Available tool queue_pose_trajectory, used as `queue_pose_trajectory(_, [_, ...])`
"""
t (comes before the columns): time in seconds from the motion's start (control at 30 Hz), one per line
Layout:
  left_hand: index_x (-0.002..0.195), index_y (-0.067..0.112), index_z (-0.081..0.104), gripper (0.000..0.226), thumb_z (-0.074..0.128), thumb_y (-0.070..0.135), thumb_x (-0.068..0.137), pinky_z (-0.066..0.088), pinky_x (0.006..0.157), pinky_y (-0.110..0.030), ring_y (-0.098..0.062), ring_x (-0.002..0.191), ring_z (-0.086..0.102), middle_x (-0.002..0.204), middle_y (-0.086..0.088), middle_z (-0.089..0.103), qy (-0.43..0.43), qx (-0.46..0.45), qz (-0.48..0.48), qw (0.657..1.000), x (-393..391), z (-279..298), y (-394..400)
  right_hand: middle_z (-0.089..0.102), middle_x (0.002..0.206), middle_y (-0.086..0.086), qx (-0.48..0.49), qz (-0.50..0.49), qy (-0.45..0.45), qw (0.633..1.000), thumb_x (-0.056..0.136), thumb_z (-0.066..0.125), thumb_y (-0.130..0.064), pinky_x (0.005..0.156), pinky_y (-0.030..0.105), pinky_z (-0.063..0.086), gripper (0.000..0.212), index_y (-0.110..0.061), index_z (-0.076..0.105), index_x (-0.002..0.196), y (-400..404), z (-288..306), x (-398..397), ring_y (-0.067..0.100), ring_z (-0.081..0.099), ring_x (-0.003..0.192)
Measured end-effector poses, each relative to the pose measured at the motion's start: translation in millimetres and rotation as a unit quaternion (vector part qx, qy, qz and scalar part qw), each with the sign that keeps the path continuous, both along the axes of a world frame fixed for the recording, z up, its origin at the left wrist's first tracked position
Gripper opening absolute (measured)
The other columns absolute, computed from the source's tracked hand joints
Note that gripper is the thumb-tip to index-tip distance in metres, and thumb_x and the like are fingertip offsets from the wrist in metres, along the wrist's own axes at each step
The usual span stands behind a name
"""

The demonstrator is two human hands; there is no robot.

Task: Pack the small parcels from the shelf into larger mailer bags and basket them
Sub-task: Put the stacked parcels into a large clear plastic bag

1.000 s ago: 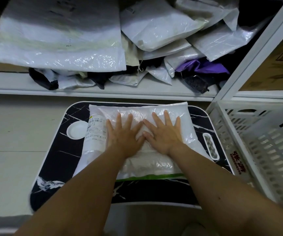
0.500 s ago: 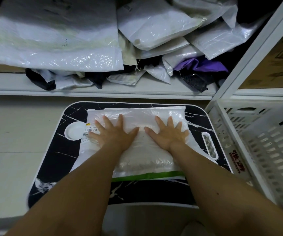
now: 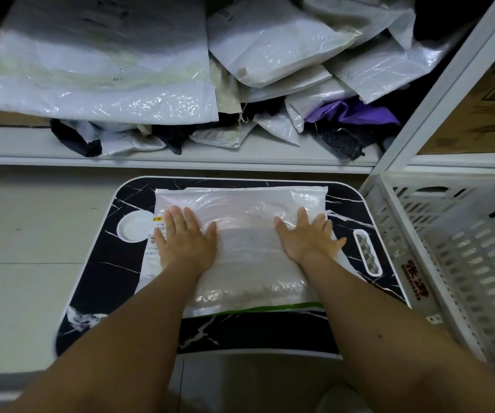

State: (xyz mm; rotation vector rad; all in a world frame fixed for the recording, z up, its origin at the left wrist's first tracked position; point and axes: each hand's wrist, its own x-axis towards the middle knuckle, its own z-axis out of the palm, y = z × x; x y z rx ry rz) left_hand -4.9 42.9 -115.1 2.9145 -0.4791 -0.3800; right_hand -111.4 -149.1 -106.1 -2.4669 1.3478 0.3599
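1. My left hand and right hand both lie flat, fingers straight and spread, palms down on the translucent white plastic mailer bag. Nothing gripped or pinched, just pressing.
2. Hands sit well apart, one near each side edge. My read: squeezing air out and flattening the bag so the flap seals clean and it stacks in the basket.
3. Bag lies flat on the black marble-pattern lap table with white rim, green strip along its near edge, printed label under my left fingers. Contents look pale through the film; can't tell what's inside.
4. White slotted plastic basket sits just beside the table on my right, short reach for the drop. No bag visible in the part I can see.
5. Counts: one mailer on the table, one basket, two hands.
6. Grey metal shelf behind the table carries a heap of white poly parcels, plus one purple bag and some black ones. They overlap; no exact count.
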Motion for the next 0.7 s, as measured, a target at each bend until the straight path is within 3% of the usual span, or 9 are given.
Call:
queue_pose_trajectory(0.2, [0.153, 0.013, 0.013, 0.056, 0.016, 0.038, 0.103, 0.006, 0.121, -0.043, -0.027, 0.149, -0.002, 0.161, -0.010, 0.003, -0.028, -0.017, -0.045, 0.998, 7, -4, 16, 0.034, 0.152, 0.007, -0.054, -0.103, -0.055, 0.992, 0.099, 0.021, -0.046, 0.112, 0.063, 0.014, 0.056, -0.016, 0.037, 0.144, 3, -5, -5, 0.029, 0.027, 0.141])
queue_pose_trajectory(0.33, [0.142, 0.012, 0.036, 0.044, 0.029, 0.023, 0.099, 0.015, 0.119, -0.048, -0.033, 0.144, 0.016, 0.153, -0.016, 0.026, -0.091, 0.010, -0.055, 0.994, -12, 23, 5, 0.040, 0.146, 0.008, -0.158, -0.032, -0.151, 0.975, 0.099, 0.035, -0.034, 0.112, 0.061, 0.017, 0.042, -0.020, 0.040, 0.139, 30, 9, -7, 0.026, 0.028, 0.140])
queue_pose_trajectory(0.4, [0.149, 0.020, 0.024, 0.051, 0.022, 0.037, 0.101, 0.005, 0.117, -0.054, -0.030, 0.148, 0.004, 0.160, -0.010, 0.012, -0.092, -0.015, -0.074, 0.993, -37, 35, -7, 0.028, 0.155, 0.007, -0.136, 0.045, -0.176, 0.974, 0.101, 0.026, -0.042, 0.114, 0.062, 0.010, 0.046, -0.029, 0.033, 0.144, 56, 18, -8, 0.027, 0.015, 0.146])
queue_pose_trajectory(0.5, [0.152, 0.034, 0.006, 0.055, 0.009, 0.049, 0.100, 0.000, 0.113, -0.063, -0.031, 0.148, -0.010, 0.162, -0.004, -0.006, -0.078, 0.006, -0.146, 0.986, -67, 29, -12, 0.013, 0.161, 0.005, -0.093, 0.153, -0.140, 0.974, 0.100, 0.014, -0.052, 0.112, 0.065, 0.002, 0.049, -0.039, 0.025, 0.146, 86, 12, -17, 0.032, 0.001, 0.148])
queue_pose_trajectory(0.7, [0.149, 0.037, -0.017, 0.071, -0.003, 0.069, 0.087, 0.004, 0.111, -0.067, -0.030, 0.145, -0.020, 0.158, 0.001, -0.022, -0.066, 0.038, -0.166, 0.983, -72, 0, 23, -0.002, 0.163, 0.003, -0.127, 0.208, -0.071, 0.967, 0.088, -0.001, -0.070, 0.112, 0.066, -0.004, 0.072, -0.039, 0.006, 0.152, 77, -6, -49, 0.039, -0.009, 0.147])
